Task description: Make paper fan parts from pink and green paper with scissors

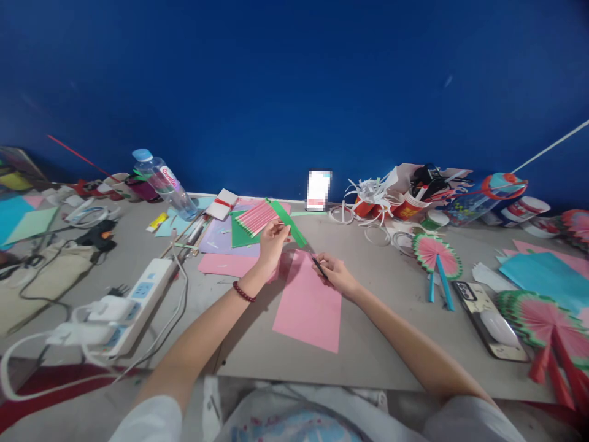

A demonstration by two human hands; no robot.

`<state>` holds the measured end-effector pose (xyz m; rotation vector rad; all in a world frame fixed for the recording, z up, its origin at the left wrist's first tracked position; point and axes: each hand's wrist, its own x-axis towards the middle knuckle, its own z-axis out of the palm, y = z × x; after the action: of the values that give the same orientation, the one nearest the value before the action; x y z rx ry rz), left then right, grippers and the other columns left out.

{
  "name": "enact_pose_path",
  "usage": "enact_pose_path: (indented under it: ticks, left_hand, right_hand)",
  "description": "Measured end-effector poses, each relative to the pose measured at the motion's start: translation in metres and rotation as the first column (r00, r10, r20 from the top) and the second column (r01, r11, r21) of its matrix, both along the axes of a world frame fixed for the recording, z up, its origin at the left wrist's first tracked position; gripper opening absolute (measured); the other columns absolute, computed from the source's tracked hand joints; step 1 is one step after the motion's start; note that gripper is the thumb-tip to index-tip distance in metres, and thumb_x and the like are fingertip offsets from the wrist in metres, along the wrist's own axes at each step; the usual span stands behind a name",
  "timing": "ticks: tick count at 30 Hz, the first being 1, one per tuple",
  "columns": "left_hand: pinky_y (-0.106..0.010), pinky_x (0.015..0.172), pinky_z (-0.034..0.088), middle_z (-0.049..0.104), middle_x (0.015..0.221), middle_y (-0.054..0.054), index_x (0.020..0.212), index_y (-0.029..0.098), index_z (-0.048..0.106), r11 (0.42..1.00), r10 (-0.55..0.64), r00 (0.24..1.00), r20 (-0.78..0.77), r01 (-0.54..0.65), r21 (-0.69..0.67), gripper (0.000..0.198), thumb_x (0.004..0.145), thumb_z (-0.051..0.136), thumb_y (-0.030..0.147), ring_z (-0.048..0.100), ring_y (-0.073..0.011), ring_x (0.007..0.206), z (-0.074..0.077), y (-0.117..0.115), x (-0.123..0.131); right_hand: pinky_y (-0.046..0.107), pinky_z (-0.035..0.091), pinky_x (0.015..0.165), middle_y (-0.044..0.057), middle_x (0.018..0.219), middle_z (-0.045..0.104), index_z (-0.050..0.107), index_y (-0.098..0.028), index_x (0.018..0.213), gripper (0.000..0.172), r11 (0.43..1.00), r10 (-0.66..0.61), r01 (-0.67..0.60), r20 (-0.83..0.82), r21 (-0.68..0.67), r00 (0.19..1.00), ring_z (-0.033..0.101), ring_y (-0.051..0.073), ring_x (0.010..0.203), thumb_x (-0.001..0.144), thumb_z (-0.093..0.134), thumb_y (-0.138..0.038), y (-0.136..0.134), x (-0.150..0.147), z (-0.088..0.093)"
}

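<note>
My left hand (272, 236), with a beaded bracelet at the wrist, is closed in a pinch on a green paper strip (292, 224) that slants down to the right. Just behind its fingers is a pleated pink paper (255, 218) with green edges; whether the hand also touches it I cannot tell. My right hand (335, 274) grips a slim black tool (319, 267) with a thin tip pointing at the strip's lower end. Its exact kind is too small to make out. Below both hands a pink paper sheet (309, 307) lies flat on the grey table (386, 344).
A lit phone (318, 190) leans against the blue wall. To the left are a power strip (145, 294), cables and a tilted water bottle (165, 181). Paper fans (437, 256), another phone (476, 313) with a white mouse (499, 326), and cups of paper strips (407, 205) stand right.
</note>
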<state>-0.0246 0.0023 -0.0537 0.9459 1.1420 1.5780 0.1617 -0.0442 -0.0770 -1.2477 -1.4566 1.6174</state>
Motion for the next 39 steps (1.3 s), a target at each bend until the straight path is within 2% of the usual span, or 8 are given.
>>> enact_pose_path:
  ticks: [39]
  left_hand:
    - [-0.022,0.059,0.048,0.057,0.073,0.002,0.082,0.019,0.057,1.0,-0.013,1.0,0.003,0.013,0.001,0.029,0.066,0.075,0.035,0.055,-0.0091,0.063,-0.0007,-0.0007,-0.0004]
  right_hand:
    - [0.017,0.027,0.037,-0.01,0.049,0.042,0.047,-0.021,0.078,0.039,1.0,-0.028,0.028,0.015,-0.014,1.0,0.034,0.005,0.039,0.072,0.066,-0.054,-0.0003,-0.0002,-0.0023]
